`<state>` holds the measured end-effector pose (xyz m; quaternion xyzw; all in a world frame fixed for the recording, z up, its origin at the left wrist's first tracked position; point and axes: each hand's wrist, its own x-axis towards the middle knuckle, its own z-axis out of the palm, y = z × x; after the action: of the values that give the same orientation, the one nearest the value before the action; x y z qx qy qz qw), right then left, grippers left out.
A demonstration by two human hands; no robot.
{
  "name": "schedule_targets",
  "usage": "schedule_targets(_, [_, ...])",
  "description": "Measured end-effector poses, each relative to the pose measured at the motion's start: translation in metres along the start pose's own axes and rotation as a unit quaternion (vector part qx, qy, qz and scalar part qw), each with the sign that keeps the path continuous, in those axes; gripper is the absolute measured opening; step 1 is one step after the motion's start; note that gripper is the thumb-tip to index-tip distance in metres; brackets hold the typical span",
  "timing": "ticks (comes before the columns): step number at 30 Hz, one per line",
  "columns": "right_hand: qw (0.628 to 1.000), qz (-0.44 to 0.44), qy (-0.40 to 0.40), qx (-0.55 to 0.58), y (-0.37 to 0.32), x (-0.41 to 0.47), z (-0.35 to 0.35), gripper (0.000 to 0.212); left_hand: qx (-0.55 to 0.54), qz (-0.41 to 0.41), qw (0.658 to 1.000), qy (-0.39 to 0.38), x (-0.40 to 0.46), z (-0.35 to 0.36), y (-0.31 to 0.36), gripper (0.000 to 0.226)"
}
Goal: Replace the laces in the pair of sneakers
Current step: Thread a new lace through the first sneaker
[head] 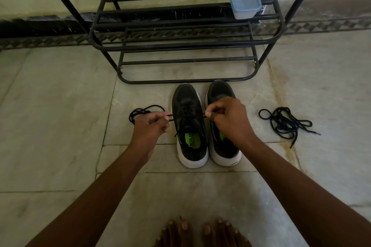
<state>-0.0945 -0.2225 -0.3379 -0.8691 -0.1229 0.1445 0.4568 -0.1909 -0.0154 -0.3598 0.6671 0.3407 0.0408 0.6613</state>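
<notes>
Two black sneakers with white soles stand side by side on the floor, toes toward the rack: the left sneaker (189,124) and the right sneaker (222,146). A black lace runs through the left sneaker's eyelets. My left hand (152,124) pinches one end of that lace at the shoe's left side, with the slack coiled behind it (140,112). My right hand (226,118) pinches the other end between the two shoes and covers much of the right sneaker. A loose tangled black lace (285,122) lies on the floor to the right.
A black metal shoe rack (180,46) stands just beyond the sneakers' toes, with a lidded plastic container (245,2) on a shelf. Pale stone floor tiles (60,126) surround the shoes. My bare toes (200,230) show at the bottom edge.
</notes>
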Motion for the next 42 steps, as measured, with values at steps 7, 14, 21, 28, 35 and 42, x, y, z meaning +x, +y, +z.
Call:
schedule_targets(7, [0.952, 0.133, -0.055, 0.271, -0.005, 0.000, -0.006, 0.013, -0.152, -0.103, 0.983, -0.011, 0.001, -0.001, -0.004, 0.015])
schedule_targets(14, [0.993, 0.020, -0.088, 0.070, -0.005, 0.004, -0.004, 0.005, -0.232, -0.113, 0.963, -0.077, 0.003, -0.001, 0.005, 0.016])
schedule_targets(21, [0.997, 0.000, -0.065, -0.039, -0.003, 0.007, 0.003, 0.012, 0.011, 0.052, 0.998, -0.027, 0.006, -0.001, -0.001, 0.012])
schedule_targets(28, [0.997, 0.012, -0.001, -0.072, 0.003, 0.002, 0.000, 0.016, -0.066, 0.008, 0.997, 0.034, -0.003, 0.003, -0.011, 0.009])
schedule_targets(35, [0.995, 0.006, 0.022, -0.094, 0.006, 0.000, -0.002, 0.021, -0.175, -0.061, 0.980, 0.074, -0.007, 0.005, -0.015, 0.011])
schedule_targets(42, [0.990, 0.009, 0.046, -0.133, 0.007, -0.001, -0.002, 0.017, -0.225, -0.086, 0.964, 0.109, -0.010, 0.008, -0.019, 0.009])
